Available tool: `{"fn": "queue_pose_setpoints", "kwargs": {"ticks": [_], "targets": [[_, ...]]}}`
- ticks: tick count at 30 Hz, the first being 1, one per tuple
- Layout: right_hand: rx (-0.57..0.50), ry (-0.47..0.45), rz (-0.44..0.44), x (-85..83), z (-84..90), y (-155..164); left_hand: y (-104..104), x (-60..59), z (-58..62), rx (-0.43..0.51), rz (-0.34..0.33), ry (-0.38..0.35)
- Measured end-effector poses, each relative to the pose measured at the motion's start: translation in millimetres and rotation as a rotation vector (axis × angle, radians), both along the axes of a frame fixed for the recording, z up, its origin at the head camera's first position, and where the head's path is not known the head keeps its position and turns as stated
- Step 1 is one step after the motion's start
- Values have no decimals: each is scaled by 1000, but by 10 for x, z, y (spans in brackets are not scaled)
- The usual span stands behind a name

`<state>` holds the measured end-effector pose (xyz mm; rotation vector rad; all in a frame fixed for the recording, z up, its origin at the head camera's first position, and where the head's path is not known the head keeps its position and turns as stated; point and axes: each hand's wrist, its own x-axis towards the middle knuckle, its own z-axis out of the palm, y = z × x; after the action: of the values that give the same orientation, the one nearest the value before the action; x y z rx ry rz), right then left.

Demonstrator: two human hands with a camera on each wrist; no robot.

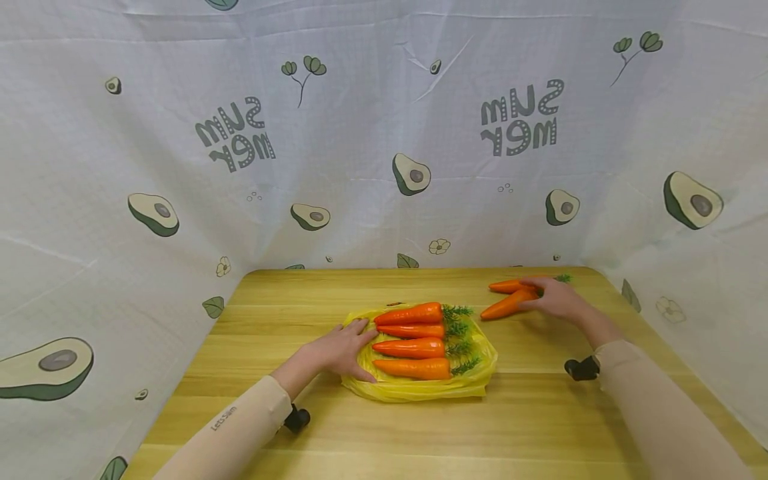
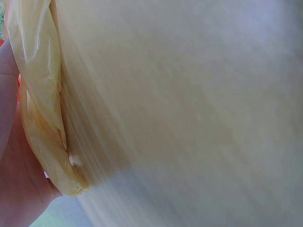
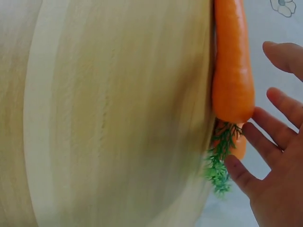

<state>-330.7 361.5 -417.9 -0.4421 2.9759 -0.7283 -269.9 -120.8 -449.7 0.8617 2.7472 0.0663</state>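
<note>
- The head view is showing the whole scene: a wooden table (image 1: 540,427) hemmed in by a white cloth backdrop (image 1: 372,133) printed with avocados, and both arms in beige sleeves reaching in from the near edge.
- The left hand (image 1: 342,350) is lying flat with straight fingers on the left edge of a yellow plastic bag (image 1: 414,390), which is sitting near the middle of the table.
- Four carrots (image 1: 411,340) are lying side by side on the bag, tips toward the left hand, green tops toward the right.
- The right hand (image 1: 555,299) is resting, fingers relaxed and spread, at the far right of the table, over the leafy ends of two loose carrots (image 1: 507,297) lying on the bare wood, well apart from the bag.
- The left wrist view is giving only a close, blurred look at the bag's (image 2: 40,109) crumpled edge against the table (image 2: 189,109), with the left hand's palm (image 2: 14,189) pressed beside it; the carrots on the bag are barely showing there.
- The right wrist view is adding what the head view is hiding: the right hand (image 3: 274,165) is open, fingers spread, their tips touching the thick end of the nearer loose carrot (image 3: 232,71) and its green top (image 3: 218,165), not curled round it. The second loose carrot is mostly hidden behind the first.
</note>
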Motion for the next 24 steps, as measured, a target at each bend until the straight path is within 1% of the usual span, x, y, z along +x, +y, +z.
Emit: {"fn": "queue_pose_setpoints", "kwargs": {"ticks": [8, 15, 24], "targets": [[-21, -6, 3, -1, -64, 60, -2, -3, -1, 1, 1, -4], [17, -12, -15, 0, -72, 62, -3, -3, 14, -2, 0, 2], [12, 28, 27, 32, -58, 14, -8, -12, -12, 1, -3, 7]]}}
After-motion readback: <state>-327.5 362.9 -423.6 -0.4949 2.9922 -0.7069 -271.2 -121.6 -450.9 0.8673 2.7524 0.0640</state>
